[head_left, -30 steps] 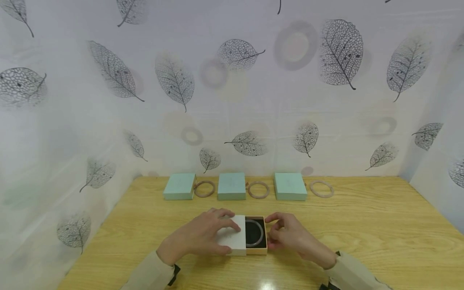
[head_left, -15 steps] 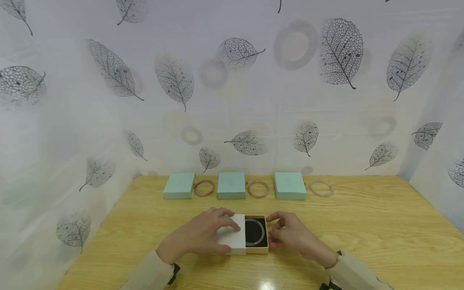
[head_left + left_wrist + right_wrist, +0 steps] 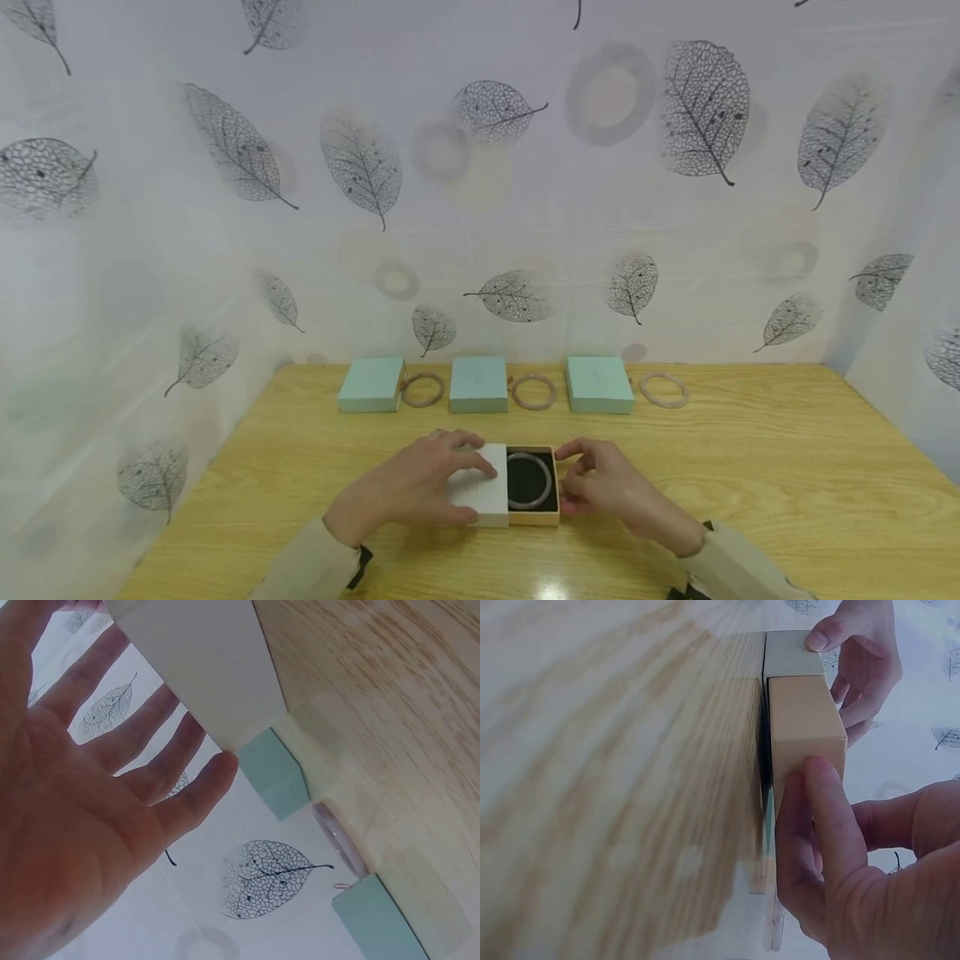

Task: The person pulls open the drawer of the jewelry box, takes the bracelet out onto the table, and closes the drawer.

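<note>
A white box sleeve (image 3: 491,487) lies near the front of the table, with its tan inner drawer (image 3: 533,519) partly out to the right. On the drawer's black lining rests a greyish bangle (image 3: 550,482), its left edge under the sleeve. My left hand (image 3: 420,482) holds the sleeve across its width, thumb at the near edge and fingers spread over the top and far side. At the drawer's right end is my right hand (image 3: 606,487). Thumb and finger meet against the end face of the drawer (image 3: 802,712) in the right wrist view; whatever is between them is hidden.
Three mint-green boxes stand along the back: left box (image 3: 372,385), middle box (image 3: 478,385) and right box (image 3: 599,385). Beside each lies a bangle: left bangle (image 3: 406,398), middle bangle (image 3: 516,402), right bangle (image 3: 647,398). A leaf-patterned curtain (image 3: 480,208) borders the wooden table (image 3: 750,467).
The drawer has slid a little farther right out of the sleeve, and my right hand has moved right with it. More of the bangle shows. My left hand and the sleeve have stayed put.
</note>
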The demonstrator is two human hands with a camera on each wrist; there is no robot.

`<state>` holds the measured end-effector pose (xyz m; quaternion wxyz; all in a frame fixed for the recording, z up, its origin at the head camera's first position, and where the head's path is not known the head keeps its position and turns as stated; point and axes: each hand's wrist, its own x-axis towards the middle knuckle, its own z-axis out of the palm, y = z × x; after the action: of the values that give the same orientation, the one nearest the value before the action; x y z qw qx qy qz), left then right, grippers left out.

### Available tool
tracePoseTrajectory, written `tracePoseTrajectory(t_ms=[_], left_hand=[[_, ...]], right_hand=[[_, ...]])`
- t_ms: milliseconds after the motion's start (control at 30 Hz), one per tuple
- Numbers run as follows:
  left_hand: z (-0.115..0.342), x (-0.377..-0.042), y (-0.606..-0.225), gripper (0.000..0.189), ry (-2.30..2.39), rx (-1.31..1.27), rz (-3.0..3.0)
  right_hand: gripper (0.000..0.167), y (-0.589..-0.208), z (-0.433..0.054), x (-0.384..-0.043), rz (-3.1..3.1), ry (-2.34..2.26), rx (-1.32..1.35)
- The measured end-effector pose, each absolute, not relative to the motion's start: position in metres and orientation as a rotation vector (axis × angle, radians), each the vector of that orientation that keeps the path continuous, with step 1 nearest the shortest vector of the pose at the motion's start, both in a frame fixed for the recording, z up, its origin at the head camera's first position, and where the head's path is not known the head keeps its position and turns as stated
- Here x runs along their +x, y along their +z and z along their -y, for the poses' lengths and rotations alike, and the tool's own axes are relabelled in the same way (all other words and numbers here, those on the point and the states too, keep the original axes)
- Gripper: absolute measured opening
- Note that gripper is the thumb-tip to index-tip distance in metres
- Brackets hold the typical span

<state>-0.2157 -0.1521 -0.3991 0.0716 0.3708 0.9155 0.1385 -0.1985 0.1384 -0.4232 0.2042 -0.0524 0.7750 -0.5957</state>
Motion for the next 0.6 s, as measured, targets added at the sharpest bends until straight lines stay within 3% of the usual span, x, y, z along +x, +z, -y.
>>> tracePoseTrajectory(t_ms=[600], left_hand=[[0.1523, -0.2155, -0.4000, 0.044, 0.408, 1.143, -2.762]], right_hand=[[0.039, -0.4263, -0.1406, -0.1989, -2.154, -1.667, -0.141]])
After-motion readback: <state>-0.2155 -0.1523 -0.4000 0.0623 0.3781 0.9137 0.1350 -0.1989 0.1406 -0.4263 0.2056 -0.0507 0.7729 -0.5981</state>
